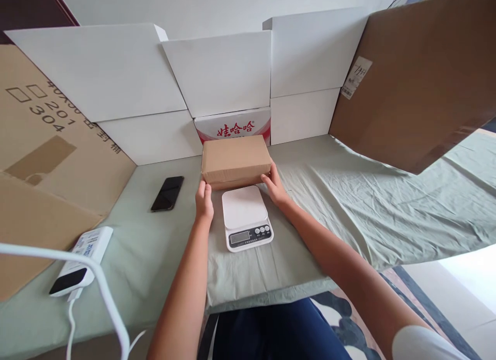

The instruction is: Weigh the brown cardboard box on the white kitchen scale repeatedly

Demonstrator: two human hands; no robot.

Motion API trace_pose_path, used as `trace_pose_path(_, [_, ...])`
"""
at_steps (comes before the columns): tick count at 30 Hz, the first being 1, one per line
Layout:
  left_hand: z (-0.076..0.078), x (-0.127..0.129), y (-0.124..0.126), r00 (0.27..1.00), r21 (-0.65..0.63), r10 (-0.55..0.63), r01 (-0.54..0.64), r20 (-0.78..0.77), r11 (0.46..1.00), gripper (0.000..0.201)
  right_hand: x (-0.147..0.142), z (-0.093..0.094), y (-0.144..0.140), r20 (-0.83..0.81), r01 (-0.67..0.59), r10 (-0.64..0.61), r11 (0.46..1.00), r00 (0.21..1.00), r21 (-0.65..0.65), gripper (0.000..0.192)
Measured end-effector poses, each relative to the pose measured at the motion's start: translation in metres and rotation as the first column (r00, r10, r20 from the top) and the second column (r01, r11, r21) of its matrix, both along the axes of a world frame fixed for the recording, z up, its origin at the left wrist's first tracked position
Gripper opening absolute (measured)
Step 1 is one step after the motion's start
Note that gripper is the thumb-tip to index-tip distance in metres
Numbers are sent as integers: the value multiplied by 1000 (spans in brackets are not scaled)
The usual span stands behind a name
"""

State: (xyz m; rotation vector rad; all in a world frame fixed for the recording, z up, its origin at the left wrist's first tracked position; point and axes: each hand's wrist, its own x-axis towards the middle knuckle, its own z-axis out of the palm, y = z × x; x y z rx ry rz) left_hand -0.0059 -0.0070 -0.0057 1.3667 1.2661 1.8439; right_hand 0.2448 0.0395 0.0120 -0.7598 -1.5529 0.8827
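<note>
A closed brown cardboard box point(236, 158) is held between my two hands, just behind a white kitchen scale point(245, 209). My left hand point(204, 200) grips the box's near left corner, thumb toward the front. At the near right corner, my right hand point(275, 184) wraps around the side with its thumb on the front face. The scale has a bare platform, a small display that looks blank, and several round buttons. Whether the box rests on the cloth or is slightly lifted, I cannot tell. Most of my fingers are hidden behind its sides.
White boxes point(225, 73) stand stacked along the back, one with red lettering. Large brown cartons flank the left point(58, 122) and right point(406, 76). A black phone point(168, 193) lies left of my hand. A white power bank point(83, 262) with a cable sits front left on the green cloth point(329, 179).
</note>
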Motion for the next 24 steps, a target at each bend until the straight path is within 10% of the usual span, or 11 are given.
trace_pose_path(5, [17,8,-40,988,136,94,-77,-122,988,76,8,9,-29,70,19,-28,991,997,135,83])
trace_pose_path(13, [0,25,-106,997,36,17,-20,79,999,73,23,7,-76,91,44,-53,994,994,97,75])
trace_pose_path(24, [-10,30,-127,995,-94,84,-77,62,993,66,29,-4,-88,-4,42,-42,999,999,-31,64])
